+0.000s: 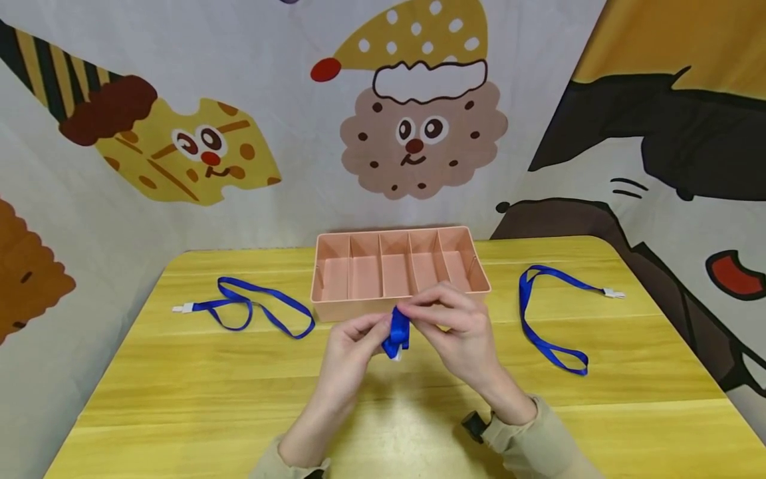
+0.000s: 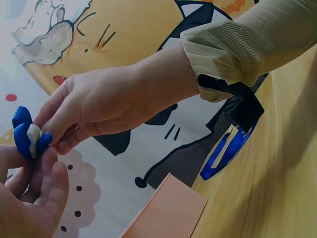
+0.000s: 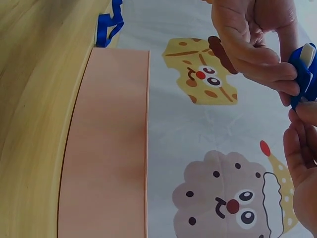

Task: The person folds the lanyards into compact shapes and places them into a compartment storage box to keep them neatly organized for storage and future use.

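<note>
Blue folded-ribbon lanyard (image 1: 399,328), at six o'clock from the pink, rectangular, compartmented plastic box (image 1: 344,311), is pinched between nearly closed fingers. Left hand (image 1: 350,344) grips from nine o'clock, right hand (image 1: 459,326) from two; forearms converge.

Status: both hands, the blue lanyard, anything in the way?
Left hand and right hand both pinching bundled blue ribbon lanyard. Held above yellow wood-grain table, before pink five-compartment box. No obvious obstruction; loose blue ribbon lanyard left, another lanyard right.
</note>
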Demonstrator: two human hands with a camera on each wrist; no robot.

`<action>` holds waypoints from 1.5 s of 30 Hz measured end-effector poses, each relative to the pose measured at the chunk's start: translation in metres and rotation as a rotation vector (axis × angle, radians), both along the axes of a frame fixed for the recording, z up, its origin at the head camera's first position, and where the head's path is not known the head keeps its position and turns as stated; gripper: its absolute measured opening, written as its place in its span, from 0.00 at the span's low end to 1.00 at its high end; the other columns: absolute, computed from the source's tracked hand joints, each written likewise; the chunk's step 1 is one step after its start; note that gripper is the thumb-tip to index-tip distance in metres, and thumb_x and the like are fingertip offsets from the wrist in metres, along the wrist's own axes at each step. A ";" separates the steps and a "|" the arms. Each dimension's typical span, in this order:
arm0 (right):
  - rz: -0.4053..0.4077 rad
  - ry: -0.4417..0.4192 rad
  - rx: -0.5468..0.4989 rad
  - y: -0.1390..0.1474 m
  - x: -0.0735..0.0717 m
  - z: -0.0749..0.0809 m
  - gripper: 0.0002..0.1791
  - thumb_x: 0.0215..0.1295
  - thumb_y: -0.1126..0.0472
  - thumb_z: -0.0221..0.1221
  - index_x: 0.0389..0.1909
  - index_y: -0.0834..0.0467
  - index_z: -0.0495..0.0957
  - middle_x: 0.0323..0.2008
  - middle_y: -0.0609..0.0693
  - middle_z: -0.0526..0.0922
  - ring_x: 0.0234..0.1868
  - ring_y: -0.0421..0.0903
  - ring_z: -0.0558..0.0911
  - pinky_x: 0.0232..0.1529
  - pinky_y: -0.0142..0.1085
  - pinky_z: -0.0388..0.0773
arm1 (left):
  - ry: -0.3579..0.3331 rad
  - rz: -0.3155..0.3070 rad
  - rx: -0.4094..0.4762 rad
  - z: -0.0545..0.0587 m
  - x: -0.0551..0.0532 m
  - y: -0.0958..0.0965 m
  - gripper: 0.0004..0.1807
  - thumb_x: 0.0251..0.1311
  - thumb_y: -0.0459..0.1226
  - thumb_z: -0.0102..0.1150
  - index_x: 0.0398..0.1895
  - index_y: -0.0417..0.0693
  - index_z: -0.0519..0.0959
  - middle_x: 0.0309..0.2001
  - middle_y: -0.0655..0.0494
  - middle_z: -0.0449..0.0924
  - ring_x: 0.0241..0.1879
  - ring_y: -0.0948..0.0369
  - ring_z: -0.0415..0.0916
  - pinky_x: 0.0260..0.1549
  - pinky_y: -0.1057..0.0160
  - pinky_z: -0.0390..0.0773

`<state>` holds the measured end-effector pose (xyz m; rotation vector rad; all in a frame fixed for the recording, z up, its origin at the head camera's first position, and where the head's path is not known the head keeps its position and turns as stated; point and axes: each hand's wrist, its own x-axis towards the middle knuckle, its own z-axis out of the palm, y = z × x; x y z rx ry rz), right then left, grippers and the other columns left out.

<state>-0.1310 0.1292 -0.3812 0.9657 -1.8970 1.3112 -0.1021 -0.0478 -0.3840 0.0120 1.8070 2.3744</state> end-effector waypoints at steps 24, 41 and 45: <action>-0.030 0.282 0.147 0.002 -0.006 0.004 0.15 0.78 0.62 0.58 0.36 0.63 0.92 0.35 0.56 0.88 0.37 0.50 0.84 0.40 0.33 0.83 | 0.001 -0.104 0.038 0.004 0.000 -0.008 0.16 0.74 0.34 0.58 0.53 0.27 0.83 0.36 0.69 0.91 0.38 0.69 0.85 0.45 0.68 0.84; -0.033 -0.031 0.080 0.001 0.003 0.007 0.07 0.71 0.65 0.66 0.41 0.65 0.90 0.35 0.56 0.89 0.37 0.45 0.84 0.39 0.26 0.82 | 0.023 -0.074 -0.005 0.007 -0.001 -0.011 0.13 0.66 0.28 0.66 0.51 0.28 0.84 0.35 0.68 0.92 0.37 0.69 0.87 0.44 0.70 0.86; 0.003 -0.318 -0.018 0.000 0.009 0.010 0.09 0.65 0.75 0.67 0.45 0.67 0.89 0.37 0.59 0.90 0.39 0.37 0.86 0.41 0.27 0.86 | 0.090 0.022 -0.029 0.007 0.000 -0.009 0.16 0.64 0.26 0.67 0.51 0.19 0.81 0.36 0.67 0.92 0.37 0.69 0.87 0.42 0.71 0.87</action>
